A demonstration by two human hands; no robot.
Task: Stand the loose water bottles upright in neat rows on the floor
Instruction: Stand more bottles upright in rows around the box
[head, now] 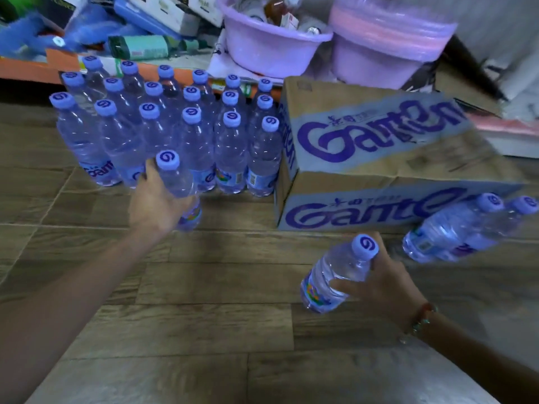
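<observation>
Several clear water bottles with pale blue caps (pixel 163 126) stand upright in three rows on the wooden floor, against the left side of a cardboard box. My left hand (pixel 156 205) grips another bottle (pixel 178 182) upright just in front of the front row. At the lower right my right hand (pixel 385 284) holds a tilted bottle (pixel 335 275) by its neck and body, above the floor. Two more bottles (pixel 455 231) lie on their sides at the far right, in front of the box.
A Ganten cardboard box (pixel 379 158) sits to the right of the rows. Behind it are two purple basins (pixel 268 45) and clutter along an orange edge (pixel 23 71). Bare wooden floor (pixel 218 330) spreads in front.
</observation>
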